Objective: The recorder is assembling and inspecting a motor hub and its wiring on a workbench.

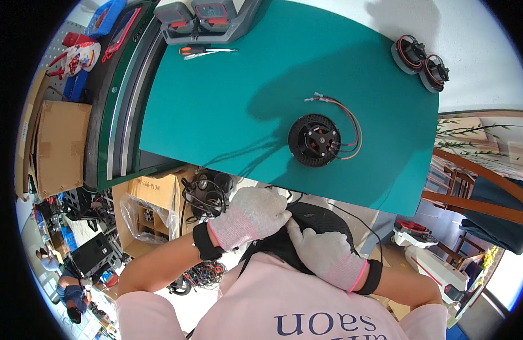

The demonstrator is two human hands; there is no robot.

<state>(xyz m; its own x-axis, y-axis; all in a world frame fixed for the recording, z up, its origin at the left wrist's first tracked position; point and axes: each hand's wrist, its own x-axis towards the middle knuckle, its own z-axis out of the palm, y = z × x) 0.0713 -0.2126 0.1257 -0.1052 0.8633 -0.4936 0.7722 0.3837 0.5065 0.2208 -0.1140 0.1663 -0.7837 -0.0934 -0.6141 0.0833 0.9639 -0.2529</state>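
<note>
Both my hands wear pale grey knit gloves with pink cuffs, and black bands circle the wrists. In front of my waist, below the table's near edge, lies a black fabric item (325,218), dark and rounded; its exact kind I cannot make out. My left hand (254,214) is closed at its left edge, fingers curled. My right hand (322,247) is bent against its near side, a finger reaching toward the left hand's fingertips. On the green tabletop (227,113) sits a round black motor-like unit (315,140) with red and black wires looping off its right side.
Two similar wired round units (420,62) stand at the far right. Screwdrivers (202,51) lie near a grey case (210,22) at the far left. An open cardboard box (151,204) and tangled black cables (202,195) are below the table. A person (74,292) is at lower left.
</note>
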